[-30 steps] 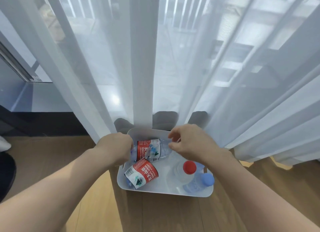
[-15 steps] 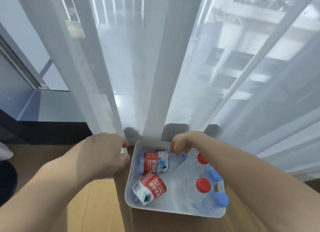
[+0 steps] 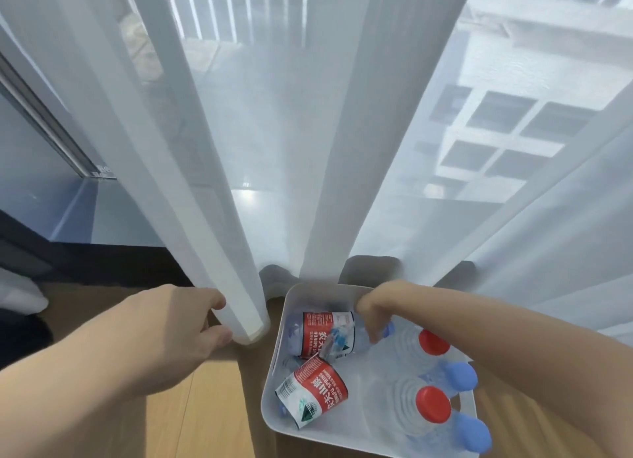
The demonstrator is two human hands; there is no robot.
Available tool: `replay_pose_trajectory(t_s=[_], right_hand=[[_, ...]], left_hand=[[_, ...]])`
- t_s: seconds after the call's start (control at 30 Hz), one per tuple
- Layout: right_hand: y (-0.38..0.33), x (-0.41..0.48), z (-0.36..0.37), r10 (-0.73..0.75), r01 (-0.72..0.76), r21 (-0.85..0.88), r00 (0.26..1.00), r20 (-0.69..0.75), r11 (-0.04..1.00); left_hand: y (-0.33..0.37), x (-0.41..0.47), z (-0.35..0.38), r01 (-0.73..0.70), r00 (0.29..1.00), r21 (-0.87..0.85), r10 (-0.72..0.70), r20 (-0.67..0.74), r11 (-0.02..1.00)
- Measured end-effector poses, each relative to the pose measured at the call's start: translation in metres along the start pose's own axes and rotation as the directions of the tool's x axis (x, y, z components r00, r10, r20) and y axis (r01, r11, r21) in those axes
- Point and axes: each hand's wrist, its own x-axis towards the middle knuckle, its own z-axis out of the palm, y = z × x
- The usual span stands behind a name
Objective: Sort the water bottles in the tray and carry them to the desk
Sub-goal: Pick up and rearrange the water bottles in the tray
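Left hand (image 3: 178,324) withdrawn — bottle (image 3: 325,334) lies crosswise, cap rightward.

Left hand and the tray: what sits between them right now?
In the head view, a fold of the white curtain hangs between the left hand and the tray, down to the wooden floor. A bare strip of it borders the tray.
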Motion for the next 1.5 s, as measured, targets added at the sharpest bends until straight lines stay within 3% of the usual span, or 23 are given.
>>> replay_pose_trajectory(t_s=[0.23,0.37,0.53,0.73,0.87,1.07,1.23,1.5], right_hand=[[-0.027,0.008,0.008,-0.079,0.012,-0.399,0.985,-0.153,0.917],[-0.038,0.017,0.025,-0.137,-0.067,-0.501,0.923,-0.360,0.863],[-0.030,0.014,0.034,-0.095,-0.066,-0.318,0.880,-0.465,0.946],[-0.021,-0.008,0.027,-0.094,0.008,-0.201,0.901,-0.422,0.980],[-0.022,-0.034,0.019,-0.052,0.048,-0.021,0.918,-0.392,0.999],[-0.018,-0.093,0.006,0.020,0.001,0.038,0.847,-0.532,0.999],[-0.004,-0.142,0.019,0.127,-0.005,0.202,0.791,-0.598,0.979],[0.000,-0.195,0.032,0.299,0.081,0.467,0.669,-0.680,0.880]], left_hand=[[0.001,-0.013,-0.007,-0.027,1.000,0.032,0.027,-0.002,0.999],[-0.002,-0.022,-0.014,-0.018,1.000,0.053,0.016,0.024,0.998],[-0.002,-0.027,-0.024,-0.010,0.999,0.046,0.008,0.035,0.999],[0.002,-0.030,-0.027,0.009,0.997,0.018,-0.010,0.074,1.000],[0.011,-0.031,-0.026,-0.021,0.999,-0.023,0.022,0.049,1.000],[0.045,-0.023,-0.015,-0.123,0.988,0.020,0.121,0.093,0.992],[0.088,0.002,0.026,-0.250,0.963,-0.054,0.254,0.087,0.967],[0.114,0.023,0.044,-0.246,0.967,-0.216,0.254,0.008,0.945]])
